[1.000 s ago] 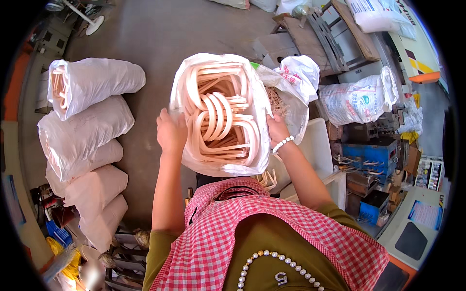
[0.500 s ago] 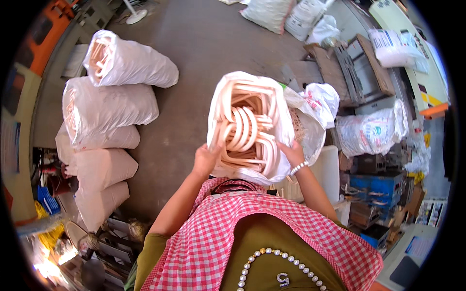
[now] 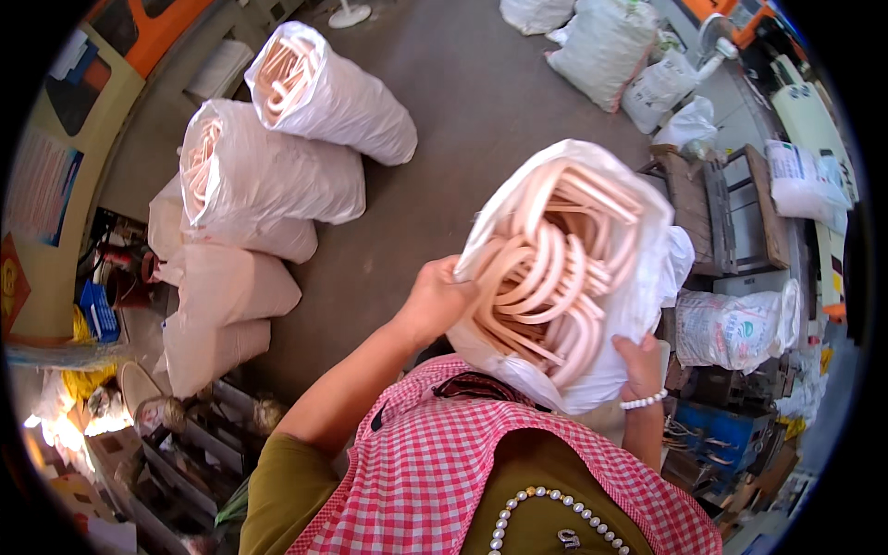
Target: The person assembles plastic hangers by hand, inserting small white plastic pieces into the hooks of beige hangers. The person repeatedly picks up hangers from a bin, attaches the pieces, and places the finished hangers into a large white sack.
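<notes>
I hold a white plastic sack [image 3: 622,199] in front of my chest, its open mouth facing me. It is full of pale pink curved tubes [image 3: 546,273], several of them U-shaped. My left hand [image 3: 435,301] grips the sack's left rim. My right hand [image 3: 640,365], with a white bead bracelet on the wrist, grips its lower right side. The sack is lifted off the floor and tilted to the right.
A pile of filled white sacks [image 3: 277,176] lies on the grey concrete floor [image 3: 462,102] at the left, two showing pink tubes at their mouths. More white bags [image 3: 606,46] lie at the top right. Printed sacks [image 3: 735,328] and wooden crates [image 3: 717,208] stand at the right.
The view has swung to the left, bringing the pile of sacks closer to the middle. The held sack has shifted right and tilted, and both hands stay on it.
</notes>
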Action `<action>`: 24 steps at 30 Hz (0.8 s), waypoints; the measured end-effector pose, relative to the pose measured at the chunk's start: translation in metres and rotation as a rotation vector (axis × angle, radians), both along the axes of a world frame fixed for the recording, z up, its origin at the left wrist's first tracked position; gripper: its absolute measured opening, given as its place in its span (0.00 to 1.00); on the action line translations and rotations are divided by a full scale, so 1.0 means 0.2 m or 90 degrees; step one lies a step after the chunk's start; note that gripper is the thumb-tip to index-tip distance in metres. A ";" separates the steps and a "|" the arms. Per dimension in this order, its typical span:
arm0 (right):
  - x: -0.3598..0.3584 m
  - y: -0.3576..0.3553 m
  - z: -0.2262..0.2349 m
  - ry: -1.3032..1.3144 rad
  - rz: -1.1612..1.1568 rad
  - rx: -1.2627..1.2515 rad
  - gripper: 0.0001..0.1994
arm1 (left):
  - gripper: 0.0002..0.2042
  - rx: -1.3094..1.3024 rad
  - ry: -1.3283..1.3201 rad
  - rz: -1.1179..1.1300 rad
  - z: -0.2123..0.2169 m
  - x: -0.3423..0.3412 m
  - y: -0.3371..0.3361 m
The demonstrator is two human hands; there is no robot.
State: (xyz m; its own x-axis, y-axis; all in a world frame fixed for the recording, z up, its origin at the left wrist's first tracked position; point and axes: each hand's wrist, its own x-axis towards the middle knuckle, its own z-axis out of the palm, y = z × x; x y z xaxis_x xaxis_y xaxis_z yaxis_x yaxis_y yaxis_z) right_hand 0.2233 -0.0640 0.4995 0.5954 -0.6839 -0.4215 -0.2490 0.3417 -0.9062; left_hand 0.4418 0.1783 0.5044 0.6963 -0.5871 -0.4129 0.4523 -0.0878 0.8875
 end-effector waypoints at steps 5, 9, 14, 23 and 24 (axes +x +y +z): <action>0.15 -0.09 -0.19 0.055 -0.002 -0.016 0.17 | 0.10 0.018 0.041 0.014 -0.30 -0.03 -0.09; 0.13 -0.13 -0.65 0.257 0.062 -0.163 0.17 | 0.10 0.102 0.012 0.000 -0.64 -0.06 -0.06; -0.02 -0.08 -0.57 0.312 0.095 -0.232 0.17 | 0.13 0.182 -0.123 -0.025 -0.62 -0.06 -0.02; 0.00 0.07 -0.50 0.144 -0.042 -0.192 0.15 | 0.12 0.101 -0.141 -0.033 -0.56 0.02 0.07; 0.02 0.10 -0.46 0.157 -0.032 -0.182 0.16 | 0.11 0.090 -0.150 -0.019 -0.55 0.04 0.09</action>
State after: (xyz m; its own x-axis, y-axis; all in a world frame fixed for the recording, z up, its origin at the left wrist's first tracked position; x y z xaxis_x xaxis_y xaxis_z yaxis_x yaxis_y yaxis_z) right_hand 0.2264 -0.0450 0.4075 0.4625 -0.8204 -0.3362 -0.4605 0.1018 -0.8818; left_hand 0.4497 0.1970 0.3938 0.7660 -0.5569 -0.3210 0.2297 -0.2293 0.9459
